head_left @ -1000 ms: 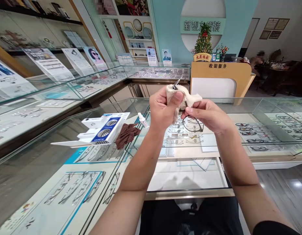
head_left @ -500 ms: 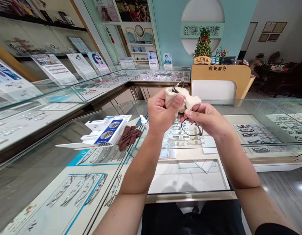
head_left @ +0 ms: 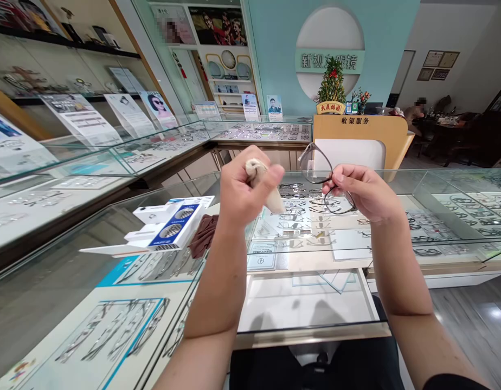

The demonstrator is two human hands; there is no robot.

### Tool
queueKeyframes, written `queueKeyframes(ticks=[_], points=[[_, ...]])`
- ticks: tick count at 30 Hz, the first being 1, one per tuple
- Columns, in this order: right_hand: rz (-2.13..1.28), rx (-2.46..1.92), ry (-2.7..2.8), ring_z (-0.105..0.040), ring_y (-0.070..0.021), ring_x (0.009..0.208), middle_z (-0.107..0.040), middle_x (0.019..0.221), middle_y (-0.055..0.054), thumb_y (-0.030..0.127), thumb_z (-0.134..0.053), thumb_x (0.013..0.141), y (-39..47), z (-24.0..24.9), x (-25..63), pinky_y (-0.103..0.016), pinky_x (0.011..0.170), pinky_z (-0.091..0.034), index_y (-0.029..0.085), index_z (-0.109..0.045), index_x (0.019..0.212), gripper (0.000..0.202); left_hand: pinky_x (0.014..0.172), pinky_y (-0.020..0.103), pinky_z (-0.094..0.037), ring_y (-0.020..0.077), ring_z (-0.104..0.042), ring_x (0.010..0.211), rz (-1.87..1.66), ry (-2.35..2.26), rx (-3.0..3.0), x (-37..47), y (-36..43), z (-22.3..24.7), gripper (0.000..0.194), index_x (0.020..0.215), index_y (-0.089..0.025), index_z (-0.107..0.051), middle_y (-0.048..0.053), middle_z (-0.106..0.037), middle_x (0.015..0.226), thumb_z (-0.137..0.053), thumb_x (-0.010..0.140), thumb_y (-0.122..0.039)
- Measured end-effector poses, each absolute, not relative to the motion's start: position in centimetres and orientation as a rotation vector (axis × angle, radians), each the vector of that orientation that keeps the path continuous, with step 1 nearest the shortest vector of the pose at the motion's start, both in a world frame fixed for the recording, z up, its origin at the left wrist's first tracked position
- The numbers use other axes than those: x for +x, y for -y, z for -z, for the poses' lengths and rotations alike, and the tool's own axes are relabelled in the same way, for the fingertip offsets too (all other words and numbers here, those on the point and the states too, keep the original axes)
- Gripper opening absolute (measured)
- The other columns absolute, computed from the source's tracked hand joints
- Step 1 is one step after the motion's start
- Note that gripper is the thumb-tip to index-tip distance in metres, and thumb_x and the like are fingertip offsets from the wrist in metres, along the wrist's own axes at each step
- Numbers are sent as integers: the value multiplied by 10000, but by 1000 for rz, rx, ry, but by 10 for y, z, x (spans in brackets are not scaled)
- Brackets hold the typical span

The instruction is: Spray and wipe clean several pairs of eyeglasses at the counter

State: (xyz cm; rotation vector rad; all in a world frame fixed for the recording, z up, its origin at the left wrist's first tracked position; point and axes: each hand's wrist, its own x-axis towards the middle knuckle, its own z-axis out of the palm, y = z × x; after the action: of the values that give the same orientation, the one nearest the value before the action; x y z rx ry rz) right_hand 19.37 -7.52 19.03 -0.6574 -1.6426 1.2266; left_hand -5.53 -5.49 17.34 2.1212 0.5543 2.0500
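Pinching dark, thin-rimmed eyeglasses with clear rounded lenses probably near the bridge, the right hand holds them above the glass-topped desk, long axis rising leftward toward the left hand, which clasps a crumpled cream cloth apart from them.

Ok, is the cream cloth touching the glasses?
Apart. The head view shows a clear gap between the cream cloth in the left hand and the glasses in the right hand.
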Motion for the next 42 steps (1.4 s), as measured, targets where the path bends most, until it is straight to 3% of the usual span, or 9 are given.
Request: queueKeyframes(ticks=[4, 7, 11, 15, 18, 21, 25, 30, 42], points=[[-1245, -663, 1728, -622, -146, 738, -733, 753, -11, 598, -887, 801, 73, -187, 197, -292, 710, -467, 212, -710, 756, 427, 736, 369, -571, 225, -669, 909, -1884, -612, 2441, -49, 60, -174, 629, 1073, -259, -738, 97, -753, 1136, -923, 685, -718], [-1248, -659, 1776, -599, -139, 716, -731, 736, -10, 595, -867, 827, 74, -187, 197, -288, 694, -447, 207, -725, 761, 418, 761, 382, -583, 235, -678, 918, -1802, -687, 2530, -46, 61, -171, 745, 1232, -269, -732, 118, -765, 1231, -868, 707, -779], [-1203, -700, 1803, -551, -131, 685, -727, 732, -13, 608, -865, 822, 78, -189, 196, -289, 671, -431, 202, -720, 761, 435, 778, 374, -583, 221, -684, 901, -1824, -700, 2611, -47, 60, -168, 736, 1259, -256, -730, 110, -779, 1203, -830, 753, -781], [-1073, -697, 1815, -640, -170, 805, -737, 832, -35, 677, -758, 898, 82, -190, 197, -321, 776, -512, 218, -706, 788, 475, 719, 372, -558, 207, -659, 819, -1958, -703, 2575, -48, 60, -168, 693, 1204, -285, -749, 74, -777, 1095, -872, 712, -758], [-822, -611, 1793, -694, -216, 1015, -740, 1076, -59, 722, -705, 916, 87, -191, 202, -378, 939, -557, 257, -742, 1003, 475, 614, 348, -494, 189, -630, 763, -2191, -661, 2446, -48, 59, -169, 659, 1160, -306, -759, 44, -754, 999, -930, 667, -708], [-534, -619, 1797, -685, -260, 1118, -696, 1199, -62, 716, -816, 820, 92, -191, 205, -447, 1047, -555, 312, -705, 1216, 576, 511, 309, -378, 138, -575, 681, -2349, -611, 2303, -48, 59, -169, 633, 1154, -299, -751, 12, -725, 955, -964, 671, -648], [-278, -715, 1769, -673, -294, 1068, -681, 1125, -70, 627, -876, 804, 100, -189, 201, -515, 1046, -561, 330, -675, 1283, 598, 557, 299, -416, 125, -553, 682, -2340, -614, 2148, -46, 63, -168, 581, 1112, -279, -737, -12, -651, 890, -973, 691, -603], [-216, -734, 1710, -664, -260, 970, -661, 1075, -60, 537, -873, 844, 105, -188, 193, -462, 942, -583, 316, -691, 1241, 489, 681, 320, -498, 150, -576, 759, -2256, -706, 2073, -45, 69, -166, 594, 1091, -273, -720, 2, -632, 901, -946, 694, -653], [-375, -735, 1721, -695, -240, 1051, -714, 1060, -41, 459, -793, 924, 99, -187, 195, -451, 1029, -568, 314, -658, 1264, 394, 603, 306, -498, 170, -647, 799, -2108, -679, 2086, -53, 71, -169, 580, 1174, -293, -722, 24, -667, 920, -924, 750, -634]])
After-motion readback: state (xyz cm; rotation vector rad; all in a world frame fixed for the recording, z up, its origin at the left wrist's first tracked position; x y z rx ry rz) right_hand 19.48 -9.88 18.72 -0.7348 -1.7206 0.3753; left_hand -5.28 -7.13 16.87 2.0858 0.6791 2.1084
